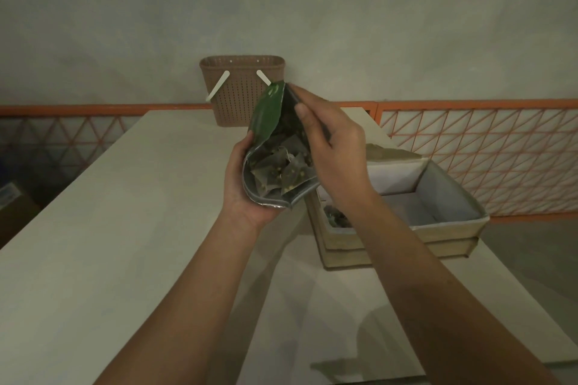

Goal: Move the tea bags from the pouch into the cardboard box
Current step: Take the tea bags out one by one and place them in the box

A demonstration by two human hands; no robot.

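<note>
Pouch [275, 147] up in the left hand [242, 187], cupped round its base, mouth gaping and tea bags [281, 172] piled inside. Right hand [331, 147] sits at the mouth, thumb and fingers on its far edge, apparently holding it open. Best move here, I'd say: dip in, pinch one bag by a corner, keep the pouch tilted so nothing spills. Box [444, 225] waits on the desk [125, 212] just under the right wrist, with something dark already in its near corner. Right fingertips are hidden behind the pouch wall, bag count unreadable; basket [242, 84] stands beyond both hands.
</note>
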